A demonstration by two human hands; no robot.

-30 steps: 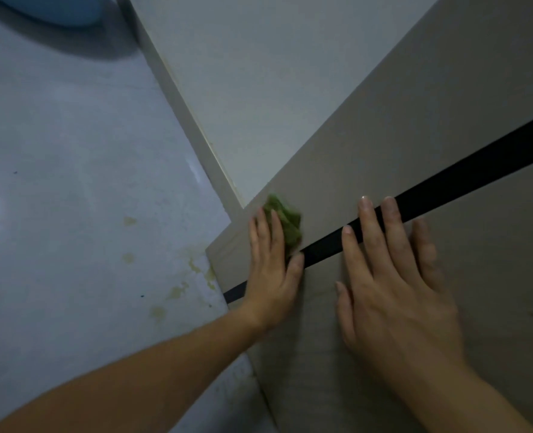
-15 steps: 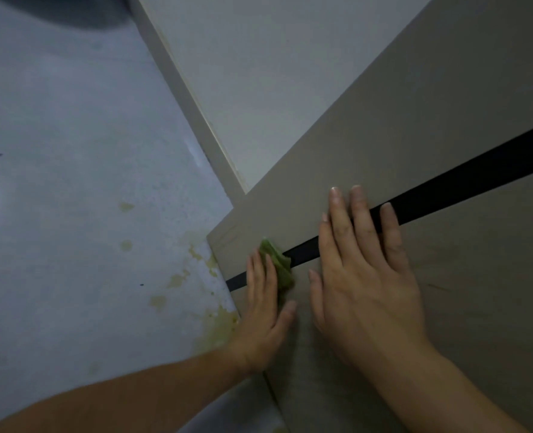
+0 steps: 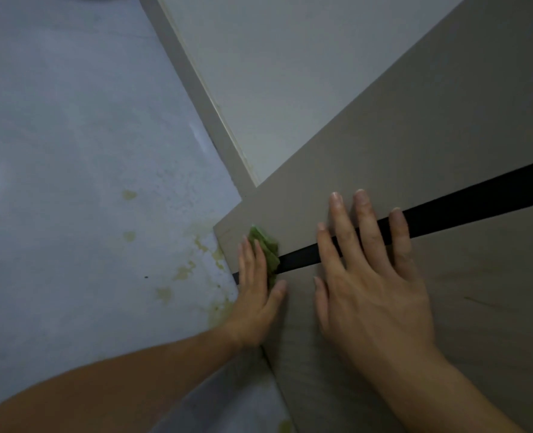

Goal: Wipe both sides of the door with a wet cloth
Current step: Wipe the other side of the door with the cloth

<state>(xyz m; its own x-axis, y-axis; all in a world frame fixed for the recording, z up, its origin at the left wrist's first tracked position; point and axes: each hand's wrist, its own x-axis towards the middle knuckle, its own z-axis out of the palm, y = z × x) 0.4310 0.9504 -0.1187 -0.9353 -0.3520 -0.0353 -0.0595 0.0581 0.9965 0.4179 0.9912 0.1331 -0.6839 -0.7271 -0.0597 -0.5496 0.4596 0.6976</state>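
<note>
The left hand [image 3: 256,295] lies flat on the door [image 3: 446,135], with straight fingers that press a green cloth [image 3: 266,248] against the surface. It does not grip the cloth; the cloth is under the fingers and comes out beyond the fingertips and beside the thumb side. The cloth is crumpled and sits close to the lower corner of the door, touching the end part of a black stripe [image 3: 477,195] that crosses the beige door.

The right hand [image 3: 371,292] is just beside the left hand, on its thumb side, and it holds nothing. It is released and spread flat on the door, and its fingers [image 3: 366,226] reach across the black stripe.

On the outer side of the left hand, past the door edge, is a pale shiny floor [image 3: 71,151] with yellowish stains [image 3: 184,271] near the wrist and the door corner. Beyond the fingertips of both hands a white wall [image 3: 290,73] meets the floor.
</note>
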